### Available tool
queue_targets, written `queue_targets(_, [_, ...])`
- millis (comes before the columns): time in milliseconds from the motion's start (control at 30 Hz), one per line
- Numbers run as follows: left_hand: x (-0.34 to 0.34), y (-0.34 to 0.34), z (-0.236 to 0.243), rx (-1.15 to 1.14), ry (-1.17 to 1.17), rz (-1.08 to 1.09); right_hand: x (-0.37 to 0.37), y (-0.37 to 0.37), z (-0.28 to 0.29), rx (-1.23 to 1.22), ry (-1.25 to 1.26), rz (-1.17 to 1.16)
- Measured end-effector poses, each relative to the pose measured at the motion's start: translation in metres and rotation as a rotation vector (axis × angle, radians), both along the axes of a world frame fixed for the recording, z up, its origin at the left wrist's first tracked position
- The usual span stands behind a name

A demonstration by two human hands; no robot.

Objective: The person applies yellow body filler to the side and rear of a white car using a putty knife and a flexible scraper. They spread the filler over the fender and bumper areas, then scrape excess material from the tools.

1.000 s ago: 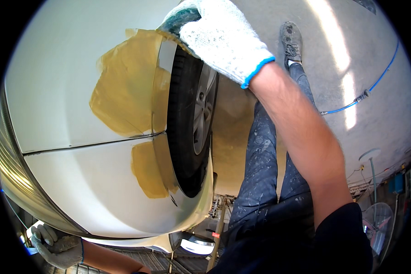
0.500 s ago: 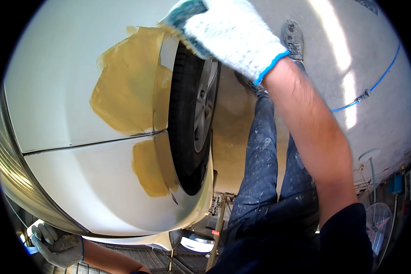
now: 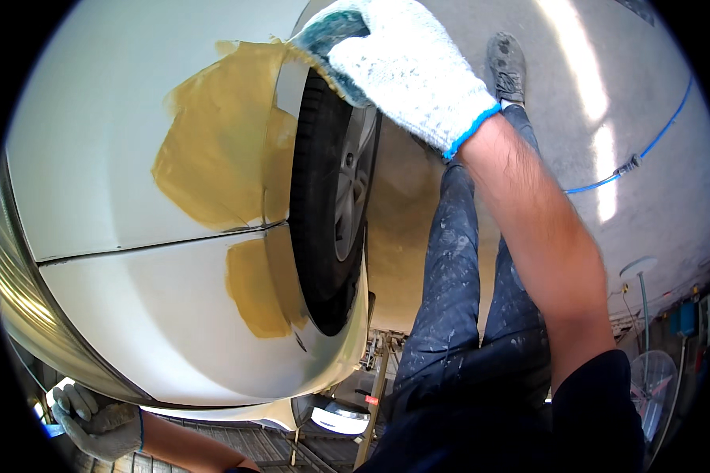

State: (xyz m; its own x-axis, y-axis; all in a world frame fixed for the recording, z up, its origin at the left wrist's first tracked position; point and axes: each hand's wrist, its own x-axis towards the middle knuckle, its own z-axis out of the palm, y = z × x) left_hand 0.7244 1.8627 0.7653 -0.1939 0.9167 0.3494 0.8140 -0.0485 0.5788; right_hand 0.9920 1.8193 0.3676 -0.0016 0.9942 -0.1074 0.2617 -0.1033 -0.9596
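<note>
While beside patch [image 3: 221, 134], right hand [image 3: 410, 67] (gloved)

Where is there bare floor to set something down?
Bare floor lies between the far grey shoe and the blue hose; another strip lies between the wheel and the left trouser leg. It is crowded where the right hand overlaps the car panel and wheel.

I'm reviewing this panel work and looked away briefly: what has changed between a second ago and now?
The right hand has shifted slightly rightward in the picture, its blue cuff now farther from the wheel. No grasp or release is visible. The left hand, larger tan patch and smaller tan patch look unchanged.
</note>
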Motion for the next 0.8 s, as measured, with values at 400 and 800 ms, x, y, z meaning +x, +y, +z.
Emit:
queue_targets(400, [-0.020, 0.004, 0.013, -0.024, -0.212, -0.061, 0.007, -0.009, 0.016, -0.554, 0.586, -0.129])
queue_targets(800, [-0.016, 0.000, -0.003, 0.119, -0.009, -0.049, -0.040, -0.061, 0.062, -0.166, 0.717, -0.270])
